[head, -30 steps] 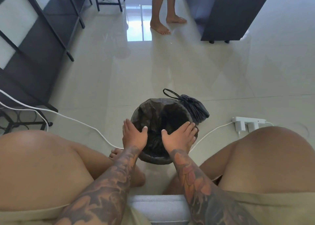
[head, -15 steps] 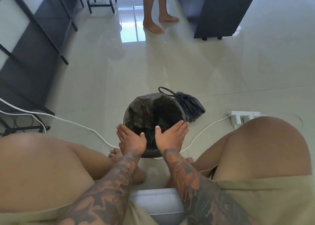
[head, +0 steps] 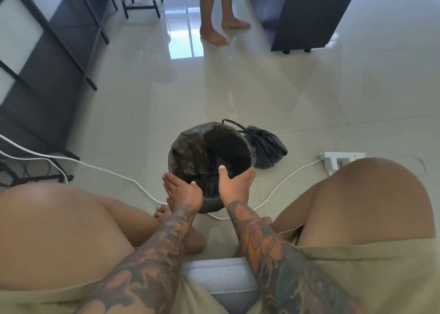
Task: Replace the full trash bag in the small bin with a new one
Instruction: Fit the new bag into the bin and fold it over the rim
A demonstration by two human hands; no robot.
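The small round bin stands on the floor between my feet, lined with a dark grey bag whose edge folds over the rim. Behind it to the right lies the full black bag, tied, its drawstring loop touching the bin's far rim. My left hand rests on the near left rim with fingers straight along the outside. My right hand grips the near right rim, thumb inside the bin and fingers wrapped round the outside.
A white power strip lies right of the bin and a white cable crosses the floor to its left. Black shelving stands on the left, a black cabinet at the far right. Another person's bare feet stand ahead.
My right hand went from lying flat on the rim to gripping it with the thumb inside. My left hand slid slightly nearer along the left rim. The bin stayed put.
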